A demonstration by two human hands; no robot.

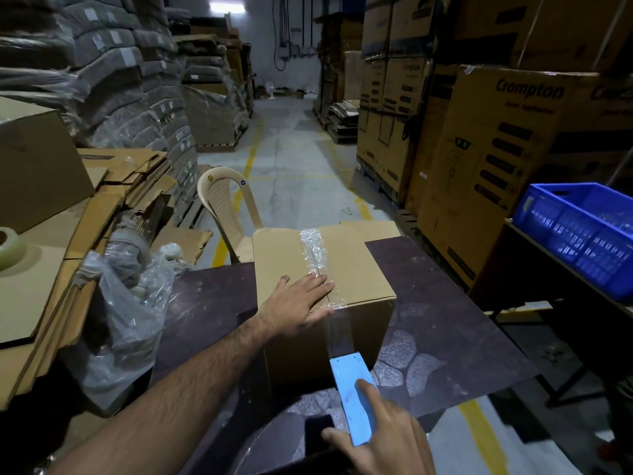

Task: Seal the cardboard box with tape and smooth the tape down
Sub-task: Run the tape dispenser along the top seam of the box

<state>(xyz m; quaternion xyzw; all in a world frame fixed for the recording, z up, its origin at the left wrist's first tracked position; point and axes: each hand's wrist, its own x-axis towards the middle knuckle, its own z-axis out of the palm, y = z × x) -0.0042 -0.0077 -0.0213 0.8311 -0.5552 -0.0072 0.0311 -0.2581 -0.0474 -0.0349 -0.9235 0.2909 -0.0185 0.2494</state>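
Observation:
A brown cardboard box (356, 265) stands on a dark table (442, 303), its top flaps closed. Clear tape (313, 248) runs along the top seam, wrinkled at the far end. My left hand (298, 303) lies flat on the box top near the front edge, fingers spread over the tape. A strip of tape stretches from the front edge down to a blue tape dispenser (352, 392), which my right hand (380, 437) grips in front of the box.
A beige plastic chair (226, 204) stands behind the box. Flattened cartons and a tape roll (8, 248) lie at left, beside a clear plastic bag (133, 303). A blue crate (579, 234) sits at right, with stacked printed cartons (496, 159) behind it.

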